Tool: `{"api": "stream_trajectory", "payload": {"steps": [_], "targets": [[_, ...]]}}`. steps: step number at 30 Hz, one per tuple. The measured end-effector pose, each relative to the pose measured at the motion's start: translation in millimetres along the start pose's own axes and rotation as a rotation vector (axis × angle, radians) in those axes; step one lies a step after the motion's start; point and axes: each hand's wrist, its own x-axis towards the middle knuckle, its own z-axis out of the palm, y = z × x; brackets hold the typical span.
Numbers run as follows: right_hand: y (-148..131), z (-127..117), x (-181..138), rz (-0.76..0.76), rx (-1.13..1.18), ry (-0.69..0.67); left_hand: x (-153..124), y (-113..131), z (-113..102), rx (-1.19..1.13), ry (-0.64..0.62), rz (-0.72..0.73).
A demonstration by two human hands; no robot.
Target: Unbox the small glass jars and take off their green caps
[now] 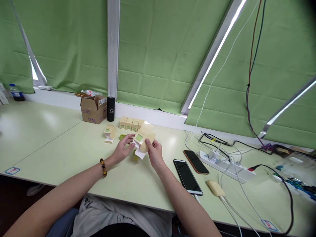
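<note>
Above the table, a partly unfolded small cardboard box is held up, tan outside and white inside, with a green square on one face. My right hand pinches its right side, thumb on the front. At its left edge is my left hand, fingers curled and fingertips against the card. Under the hands, a small yellow-green item is partly covered. Just beyond my left fingers lies another green piece. Another opened small box rests to the left.
Several closed small boxes stand in a row behind my hands. A brown carton and a black tumbler are at the back. On the right lie a white phone, another phone, a power strip and loose cables.
</note>
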Motion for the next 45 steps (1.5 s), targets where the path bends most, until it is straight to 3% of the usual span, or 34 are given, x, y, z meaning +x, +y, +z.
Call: {"api": "stream_trajectory", "payload": {"steps": [6,8,13,16,19,28,31,34,37,41,45], "targets": [[-0.5,-0.7,-5.0,-0.178,-0.182,0.079,3.3,-7.6,1.6,0.167,0.091,0.026],[-2.6,-0.2,-10.5,-0.384,-0.339,0.065,3.7,-8.0,0.3,0.252,0.139,0.108],[-6.8,0.3,-23.2,-1.080,-0.781,-0.050,3.5,-0.7,-7.1,0.434,0.224,0.424],[-5.5,0.9,-25.8,-1.221,-0.834,-0.030,3.1,3.8,-11.1,0.528,0.314,0.561],[-2.3,0.9,-24.4,-1.216,-0.800,-0.021,2.5,6.6,-12.4,0.610,0.365,0.650],[0.1,0.7,-21.4,-1.170,-0.767,-0.011,2.1,10.9,-11.4,0.687,0.315,0.768],[-2.4,1.5,-21.3,-1.069,-0.708,0.035,3.2,11.4,-11.5,0.626,0.322,0.700],[-3.7,0.5,-19.3,-0.882,-0.627,0.147,11.1,14.4,-18.3,0.519,0.439,0.476],[-1.8,-2.0,-16.1,-0.754,-0.571,0.180,30.1,19.6,-39.3,0.404,0.603,0.179],[2.7,-3.5,-13.6,-0.699,-0.594,0.136,60.6,21.3,-90.3,0.168,0.644,-0.062],[4.5,-3.5,-12.8,-0.686,-0.613,0.103,70.9,11.3,-154.2,0.464,0.708,-0.200]]}}
